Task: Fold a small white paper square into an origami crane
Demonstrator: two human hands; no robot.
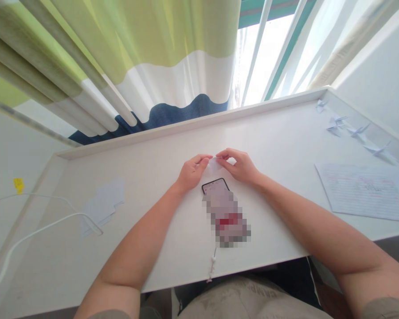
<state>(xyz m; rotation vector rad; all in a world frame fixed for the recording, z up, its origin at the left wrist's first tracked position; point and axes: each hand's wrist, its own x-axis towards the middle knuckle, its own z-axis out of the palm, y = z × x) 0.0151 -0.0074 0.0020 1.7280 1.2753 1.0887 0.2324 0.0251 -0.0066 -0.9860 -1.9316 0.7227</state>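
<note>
Between my hands is a small piece of white paper [214, 165], just beyond the top of a phone. My left hand [193, 170] pinches its left side between thumb and fingers. From the other side, my right hand [238, 164] grips the paper's right edge with thumb and forefinger. The fingers hide part of the paper, so its exact folds cannot be made out. The phone [216, 185] lies face up between my forearms, its screen lit and mostly blurred out. A beaded strap [213, 261] hangs from its near end towards the table edge.
Several folded paper figures [358, 130] stand at the back right of the white table [173, 248]. A lined, written sheet [362, 188] lies at the right. Loose paper pieces [103, 201] and a white cable [49, 217] are on the left. A curtain [146, 53] hangs behind.
</note>
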